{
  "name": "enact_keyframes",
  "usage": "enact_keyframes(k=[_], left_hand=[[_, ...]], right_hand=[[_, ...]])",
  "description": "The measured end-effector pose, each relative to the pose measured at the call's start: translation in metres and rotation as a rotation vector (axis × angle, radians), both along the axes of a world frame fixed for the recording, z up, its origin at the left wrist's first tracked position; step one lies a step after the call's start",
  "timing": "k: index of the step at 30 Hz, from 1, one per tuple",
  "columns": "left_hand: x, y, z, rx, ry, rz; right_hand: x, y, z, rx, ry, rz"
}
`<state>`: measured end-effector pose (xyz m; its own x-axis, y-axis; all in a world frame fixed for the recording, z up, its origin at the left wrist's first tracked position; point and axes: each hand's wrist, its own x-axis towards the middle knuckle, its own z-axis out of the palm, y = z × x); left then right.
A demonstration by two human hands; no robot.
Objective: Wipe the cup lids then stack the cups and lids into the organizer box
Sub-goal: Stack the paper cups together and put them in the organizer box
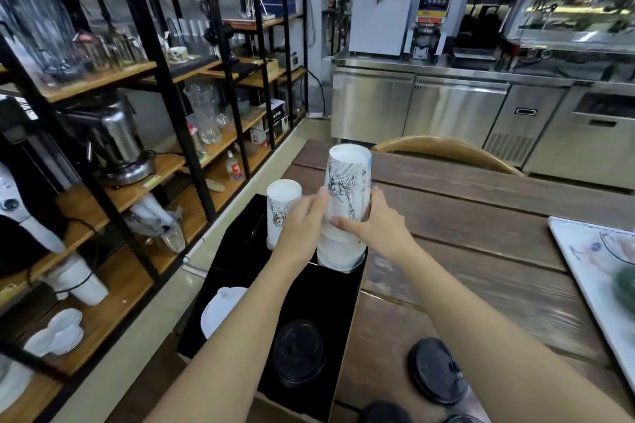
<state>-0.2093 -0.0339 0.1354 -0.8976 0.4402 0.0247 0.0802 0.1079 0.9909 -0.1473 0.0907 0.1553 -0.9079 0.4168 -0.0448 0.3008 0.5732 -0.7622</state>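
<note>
A stack of upside-down white paper cups with black drawings [347,189] stands in the far right slot of the black organizer box [319,288]. My left hand [302,220] and my right hand [374,220] both grip this stack from either side. A second upside-down cup stack [280,206] stands in the far left slot, partly behind my left hand. White lids [220,311] lie in the near left slot, black lids [299,352] in the near right slot. More black lids [436,369] lie on the wooden table beside the box.
The wooden table [481,216] stretches right, with a white tray [584,251] at its right edge. A wooden chair back [446,148] stands behind the table. Black metal shelves [154,79] full of glassware line the left. Steel counters [446,106] run along the back.
</note>
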Motion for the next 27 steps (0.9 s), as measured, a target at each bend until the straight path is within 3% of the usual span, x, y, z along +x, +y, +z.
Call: enact_keyframes(k=[5,9,12,18,27], left_hand=[[-0.001,-0.001,-0.009,-0.125,-0.005,-0.018],[0.007,-0.004,0.009,0.017,0.064,0.07],[0.008,-0.006,0.016,0.051,0.185,0.012],[0.007,-0.008,0.008,-0.193,0.364,-0.071],[0.013,-0.011,0.003,-0.3,0.427,-0.031]], right_hand=[[-0.001,0.007,-0.017,0.074,-0.231,0.073],[-0.004,0.01,-0.022,-0.093,0.105,0.102],[0.002,0.008,-0.019,-0.032,0.307,0.136],[0.008,0.008,-0.018,0.153,0.255,0.179],[0.008,0.01,-0.013,0.244,0.196,0.174]])
